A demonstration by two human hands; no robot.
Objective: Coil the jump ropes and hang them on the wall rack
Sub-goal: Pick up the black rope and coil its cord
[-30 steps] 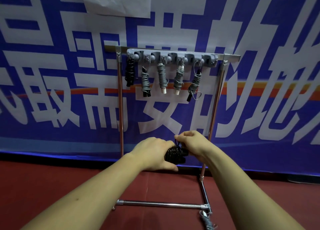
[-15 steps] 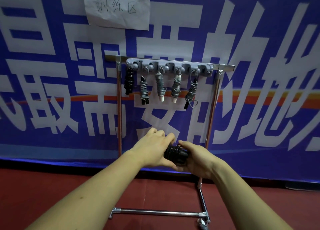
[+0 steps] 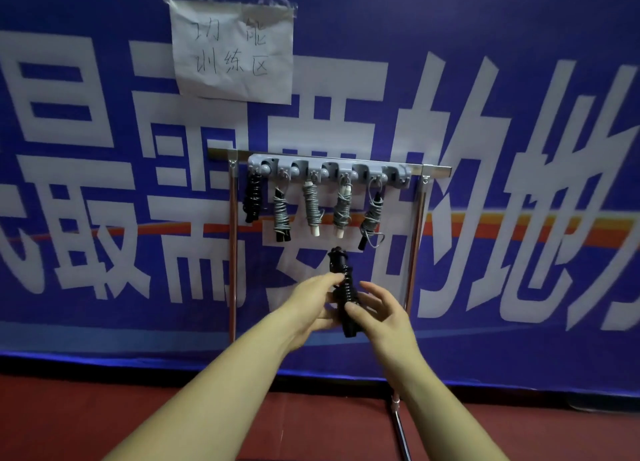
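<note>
A coiled black jump rope [image 3: 344,287] stands upright between my hands, below the rack. My left hand [image 3: 311,304] grips it from the left. My right hand [image 3: 379,310] touches its lower part with thumb and spread fingers. Above, a grey hook rack [image 3: 329,169] on a metal frame carries several coiled ropes: a black one [image 3: 252,199] at the far left, grey ones [image 3: 311,206] in the middle and a dark one [image 3: 371,214] at the right.
The metal frame's uprights [image 3: 232,252] stand against a blue banner with large white characters. A paper note [image 3: 233,50] is taped above the rack. A frame foot bar [image 3: 400,429] lies on the red floor at lower right.
My hands have lifted the black coiled rope and turned it from lying sideways to upright, closer to the rack. My right hand's fingers have loosened. The view has tilted upward.
</note>
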